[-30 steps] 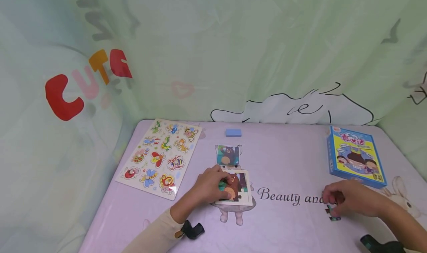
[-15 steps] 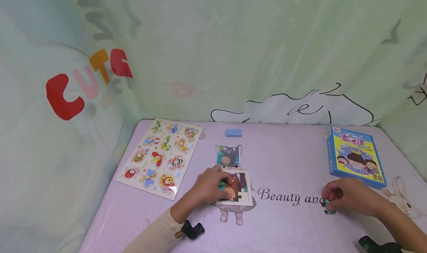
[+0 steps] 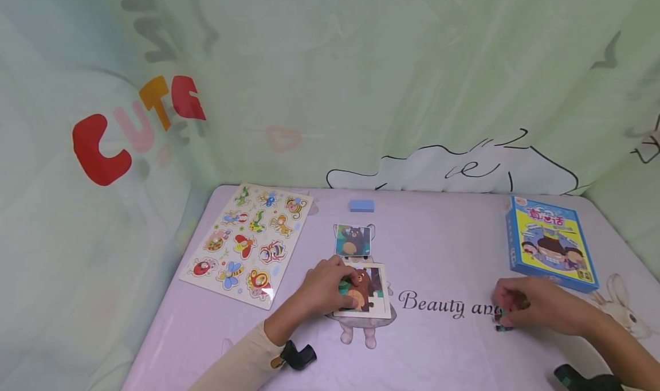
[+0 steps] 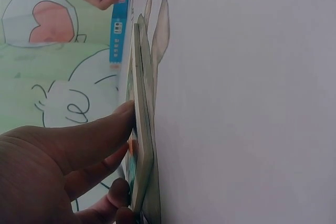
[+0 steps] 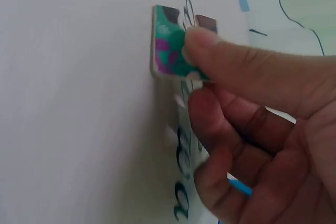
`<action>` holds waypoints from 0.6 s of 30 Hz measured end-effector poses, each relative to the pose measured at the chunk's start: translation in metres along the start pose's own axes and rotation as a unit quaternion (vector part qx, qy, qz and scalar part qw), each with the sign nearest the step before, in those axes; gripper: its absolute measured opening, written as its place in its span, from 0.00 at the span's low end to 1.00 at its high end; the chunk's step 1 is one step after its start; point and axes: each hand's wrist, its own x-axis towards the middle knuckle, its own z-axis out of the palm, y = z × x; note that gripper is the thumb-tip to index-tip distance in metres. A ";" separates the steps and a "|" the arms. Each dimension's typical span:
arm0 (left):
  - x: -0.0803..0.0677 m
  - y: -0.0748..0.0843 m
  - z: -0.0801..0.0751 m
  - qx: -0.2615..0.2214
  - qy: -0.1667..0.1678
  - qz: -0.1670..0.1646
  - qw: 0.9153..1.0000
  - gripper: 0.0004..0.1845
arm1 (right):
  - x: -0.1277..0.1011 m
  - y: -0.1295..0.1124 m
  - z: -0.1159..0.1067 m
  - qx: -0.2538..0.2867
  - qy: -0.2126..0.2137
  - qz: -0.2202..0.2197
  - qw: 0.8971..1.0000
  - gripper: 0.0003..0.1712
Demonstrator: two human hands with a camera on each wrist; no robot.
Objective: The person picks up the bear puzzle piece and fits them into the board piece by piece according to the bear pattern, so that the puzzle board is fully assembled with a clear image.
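Observation:
My left hand rests on the left part of a bear jigsaw puzzle in a pale frame. Its thumb and fingertips press the picture side, as the left wrist view shows against the thin board. The lower right of the puzzle has an unfilled gap. Over at the right, my right hand pinches a jigsaw piece between thumb and fingers. The piece is green with purple patches and is held a little off the table; its far part is hidden by the thumb.
Just behind the puzzle lies a bear picture card, and farther back a small blue block. An insect peg board lies at the left. A blue and yellow box stands behind the right hand.
My right hand has lifted the jigsaw piece and shifted slightly left with it. The left hand stays in place on the puzzle.

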 end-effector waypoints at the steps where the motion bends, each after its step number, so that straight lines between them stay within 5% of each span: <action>1: 0.000 0.000 0.000 0.000 0.000 0.000 1.000 0.16 | 0.001 -0.001 0.000 0.008 -0.003 -0.008 1.000 0.16; 18: 0.000 -0.001 0.000 0.011 0.002 0.007 1.000 0.17 | 0.049 -0.055 0.015 0.088 -0.027 -0.099 0.991 0.09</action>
